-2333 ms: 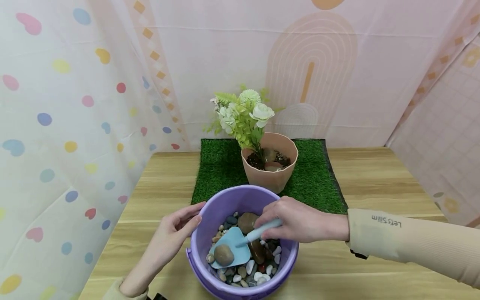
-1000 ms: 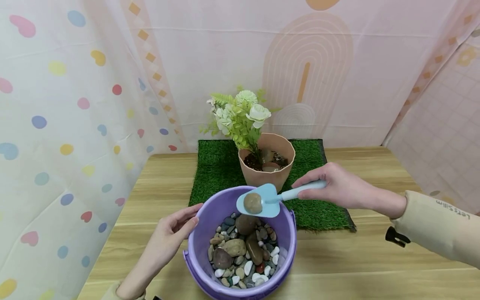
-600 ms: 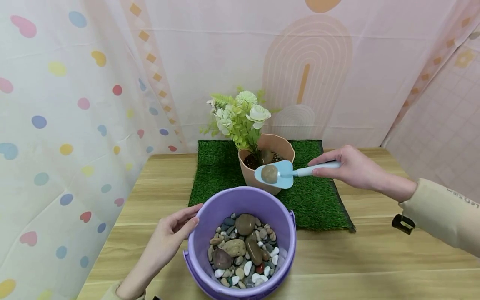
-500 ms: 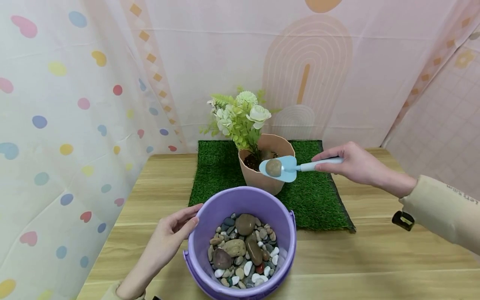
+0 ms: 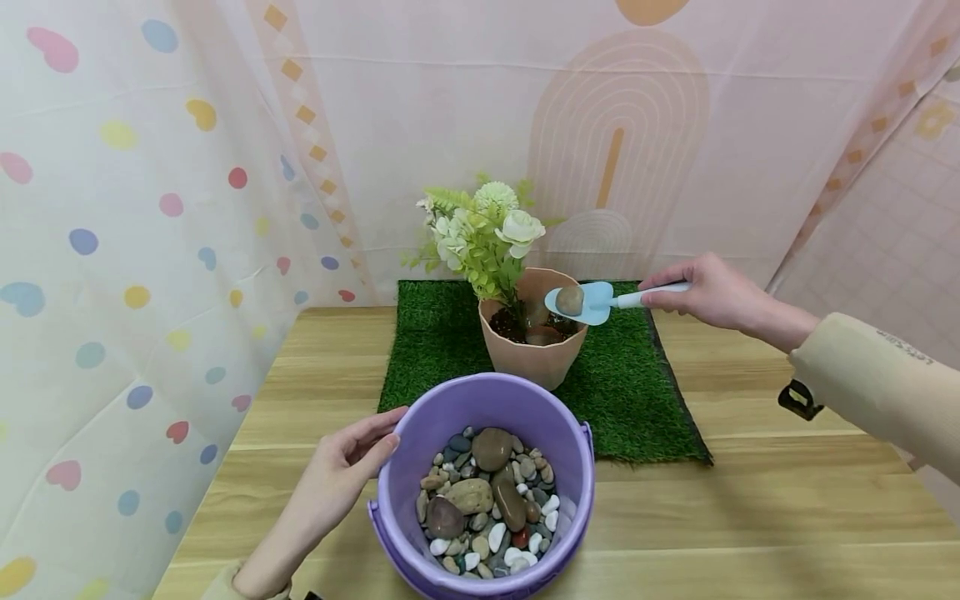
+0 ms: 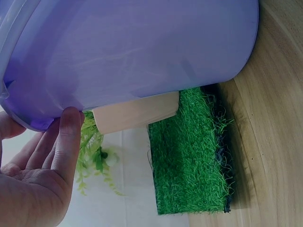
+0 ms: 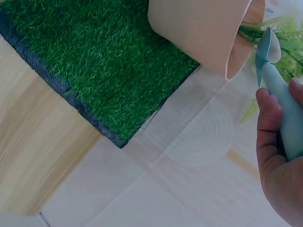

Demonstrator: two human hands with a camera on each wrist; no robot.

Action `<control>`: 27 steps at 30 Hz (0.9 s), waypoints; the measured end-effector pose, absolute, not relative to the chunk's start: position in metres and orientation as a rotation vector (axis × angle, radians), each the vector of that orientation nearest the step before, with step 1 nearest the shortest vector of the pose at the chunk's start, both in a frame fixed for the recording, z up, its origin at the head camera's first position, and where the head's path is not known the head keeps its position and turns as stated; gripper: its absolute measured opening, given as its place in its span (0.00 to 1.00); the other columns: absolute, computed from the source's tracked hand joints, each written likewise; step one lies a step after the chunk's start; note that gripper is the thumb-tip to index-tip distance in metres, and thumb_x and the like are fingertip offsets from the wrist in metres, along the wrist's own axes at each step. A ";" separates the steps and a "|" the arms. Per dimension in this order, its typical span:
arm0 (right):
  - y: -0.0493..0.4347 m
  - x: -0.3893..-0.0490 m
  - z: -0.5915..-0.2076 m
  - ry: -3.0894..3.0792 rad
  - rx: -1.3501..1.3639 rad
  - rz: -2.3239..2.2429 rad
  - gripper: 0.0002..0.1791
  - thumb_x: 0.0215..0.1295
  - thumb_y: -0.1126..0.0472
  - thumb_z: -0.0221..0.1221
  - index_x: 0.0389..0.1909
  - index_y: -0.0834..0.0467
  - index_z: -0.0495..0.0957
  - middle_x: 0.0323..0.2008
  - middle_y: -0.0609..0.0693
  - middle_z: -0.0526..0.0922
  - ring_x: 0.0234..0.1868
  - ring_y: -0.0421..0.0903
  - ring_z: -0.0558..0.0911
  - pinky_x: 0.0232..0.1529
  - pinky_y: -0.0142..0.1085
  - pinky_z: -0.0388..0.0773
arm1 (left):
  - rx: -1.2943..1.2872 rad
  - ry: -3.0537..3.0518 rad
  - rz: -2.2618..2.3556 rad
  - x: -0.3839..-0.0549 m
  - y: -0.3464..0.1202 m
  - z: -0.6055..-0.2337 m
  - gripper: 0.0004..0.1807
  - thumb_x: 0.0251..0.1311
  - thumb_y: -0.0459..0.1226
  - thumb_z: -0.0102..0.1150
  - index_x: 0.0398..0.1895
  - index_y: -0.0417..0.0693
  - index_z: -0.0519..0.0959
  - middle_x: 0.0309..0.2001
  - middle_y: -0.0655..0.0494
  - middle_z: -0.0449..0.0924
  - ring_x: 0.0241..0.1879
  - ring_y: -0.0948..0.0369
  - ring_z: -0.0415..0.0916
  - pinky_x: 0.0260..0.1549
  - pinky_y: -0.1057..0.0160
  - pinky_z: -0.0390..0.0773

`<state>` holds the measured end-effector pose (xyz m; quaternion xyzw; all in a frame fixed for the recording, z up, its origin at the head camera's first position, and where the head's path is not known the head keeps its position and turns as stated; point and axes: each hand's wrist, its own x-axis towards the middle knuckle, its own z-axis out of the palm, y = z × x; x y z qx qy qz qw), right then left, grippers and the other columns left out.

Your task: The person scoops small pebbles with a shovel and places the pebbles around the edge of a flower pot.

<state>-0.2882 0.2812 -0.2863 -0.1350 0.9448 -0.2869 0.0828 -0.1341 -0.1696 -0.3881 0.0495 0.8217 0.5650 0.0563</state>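
My right hand (image 5: 708,292) grips the pale blue handle (image 7: 284,109) of a small scoop (image 5: 597,302). On the scoop's blade rests a round grey-brown stone (image 5: 570,300), above the right side of a peach flower pot (image 5: 536,358). Dark soil and larger stones show inside the pot beside white flowers (image 5: 521,229) with green leaves. My left hand (image 5: 341,467) rests against the left rim of a purple bucket (image 5: 487,387), its fingers lightly extended along the outside. Several pebbles and bigger stones (image 5: 468,496) lie in the bucket.
A green artificial-grass mat (image 5: 622,408) lies under the pot, on a wooden table (image 5: 712,517). The purple bucket stands in front of the pot. Patterned cloth (image 5: 420,100) hangs behind and at both sides.
My right hand has lifted the scoop with the stone out of the bucket and carried it forward and right over the pot. My left hand has stayed at the bucket rim.
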 end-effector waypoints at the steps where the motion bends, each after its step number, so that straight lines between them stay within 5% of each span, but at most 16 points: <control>1: 0.281 -0.290 -0.286 2.823 -0.404 -0.852 0.19 0.75 0.49 0.64 0.56 0.57 0.87 0.31 0.45 0.85 0.29 0.42 0.75 0.24 0.34 0.67 | 0.152 2.492 1.715 -0.134 -0.170 -0.388 0.24 0.78 0.38 0.56 0.72 0.37 0.74 0.64 0.34 0.83 0.47 0.76 0.85 0.47 0.71 0.89; 27: 0.260 -0.336 -0.269 2.744 -0.580 -0.615 0.15 0.73 0.59 0.64 0.51 0.65 0.88 0.30 0.49 0.88 0.29 0.44 0.75 0.27 0.35 0.70 | 0.166 2.483 1.717 -0.134 -0.171 -0.389 0.24 0.77 0.38 0.57 0.72 0.36 0.74 0.63 0.34 0.83 0.47 0.75 0.86 0.47 0.72 0.88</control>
